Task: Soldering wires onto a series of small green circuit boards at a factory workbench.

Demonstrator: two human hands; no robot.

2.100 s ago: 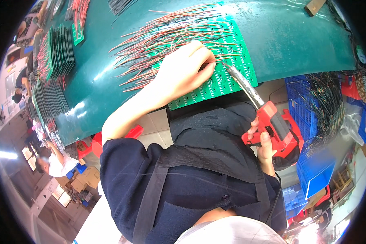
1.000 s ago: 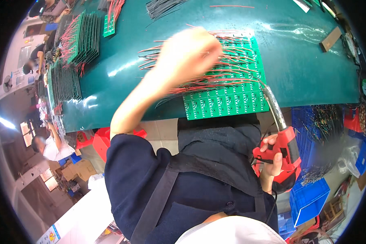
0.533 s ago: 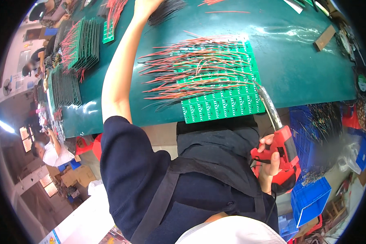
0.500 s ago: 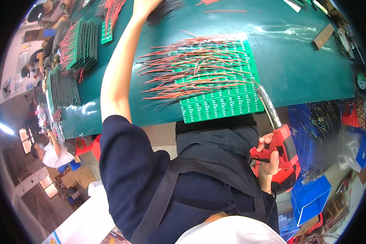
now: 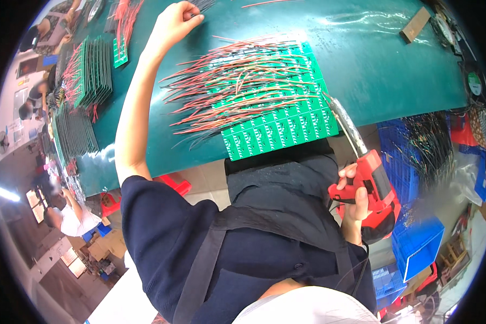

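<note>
My right hand (image 5: 355, 202) is wrapped round the handle of a red-and-black soldering gun (image 5: 375, 181). Its long metal barrel points up to the right edge of a green circuit board panel (image 5: 278, 132), the tip close to that edge. Rows of red and black wires (image 5: 243, 81) lie across the panel and stick out past its left side. Beyond the panel, at the far side, my left hand (image 5: 175, 24) has its fingers closed in a pinch; a small dark bit shows at the fingertips, too small to name. Black wires (image 5: 202, 4) lie just past it.
At the left stand upright green boards (image 5: 94, 70) with red wires. A small wired board (image 5: 120, 52) lies nearby. A brown block (image 5: 415, 25) is at the far right. Blue crates (image 5: 421, 248) and dangling wires (image 5: 429, 143) are right of the table. Other people sit at the far left.
My left hand has come back from the black wires, its fingers now pinched. The view has shifted a little; the soldering gun stays by the panel's right edge.
</note>
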